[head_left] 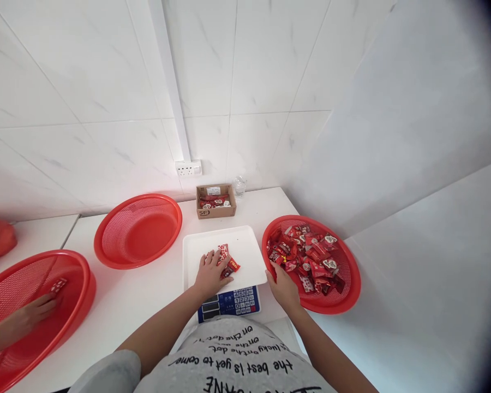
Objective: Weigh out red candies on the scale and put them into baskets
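Note:
Red snack packets [231,266] lie on the white weighing tray [245,245] in front of me. My left hand [213,274] rests over them, fingers spread and touching the wrappers. Part of the packets is hidden under that hand. To the right, a round red plastic basket [354,273] holds many small red packets [315,254]. My right hand [284,286] is closed on the basket's near left rim, beside the tray's corner. Below the tray shows the scale's blue keypad [241,300].
A small cardboard box [215,213] of red packets and a clear glass [240,185] stand by the wall. Another red basket [139,259] sits left of the scale. At far left, another person's hand [43,308] reaches into a red basket [85,295] near a packet.

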{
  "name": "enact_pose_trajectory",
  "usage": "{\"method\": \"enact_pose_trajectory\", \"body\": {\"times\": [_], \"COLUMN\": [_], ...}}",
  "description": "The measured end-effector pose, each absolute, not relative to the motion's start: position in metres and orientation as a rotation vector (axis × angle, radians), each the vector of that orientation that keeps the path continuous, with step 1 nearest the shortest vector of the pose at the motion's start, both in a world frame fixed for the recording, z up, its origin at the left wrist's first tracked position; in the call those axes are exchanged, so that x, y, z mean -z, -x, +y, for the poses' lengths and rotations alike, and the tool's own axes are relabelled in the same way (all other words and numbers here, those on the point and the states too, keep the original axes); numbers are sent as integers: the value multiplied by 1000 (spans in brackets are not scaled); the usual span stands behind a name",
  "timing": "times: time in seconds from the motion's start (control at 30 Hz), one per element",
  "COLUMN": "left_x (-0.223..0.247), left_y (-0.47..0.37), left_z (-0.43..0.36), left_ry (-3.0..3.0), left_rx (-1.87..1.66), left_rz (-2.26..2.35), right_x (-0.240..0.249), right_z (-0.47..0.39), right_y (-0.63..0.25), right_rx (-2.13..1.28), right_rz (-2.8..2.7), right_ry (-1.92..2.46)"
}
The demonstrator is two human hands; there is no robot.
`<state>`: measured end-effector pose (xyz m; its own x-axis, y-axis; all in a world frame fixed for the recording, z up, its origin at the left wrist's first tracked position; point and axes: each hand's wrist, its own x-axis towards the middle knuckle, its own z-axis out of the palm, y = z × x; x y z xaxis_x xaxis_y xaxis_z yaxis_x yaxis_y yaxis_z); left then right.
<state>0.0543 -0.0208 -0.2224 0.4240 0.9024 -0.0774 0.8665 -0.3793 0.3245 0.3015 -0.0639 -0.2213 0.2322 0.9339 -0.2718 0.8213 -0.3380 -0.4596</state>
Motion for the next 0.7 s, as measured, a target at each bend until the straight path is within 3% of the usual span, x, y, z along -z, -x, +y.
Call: {"method": "enact_pose_trajectory", "body": {"times": [0.2, 0.47, 0.7], "left_x": [215, 216, 180], "left_y": [-51, -40, 22], "left_z": [-11, -2, 33], "left_ry": [-2516, -2263, -2028], "left_rx": [-187, -448, -771], "left_rz": [1467, 1478, 1868], "right_x": [225, 224, 224], "right_z": [-63, -64, -63], "right_y": [-303, -303, -303], "right_rx": [-748, -750, -740], "right_rz": [-1668, -1667, -1673], "right_ry": [2279, 2278, 2272]}}
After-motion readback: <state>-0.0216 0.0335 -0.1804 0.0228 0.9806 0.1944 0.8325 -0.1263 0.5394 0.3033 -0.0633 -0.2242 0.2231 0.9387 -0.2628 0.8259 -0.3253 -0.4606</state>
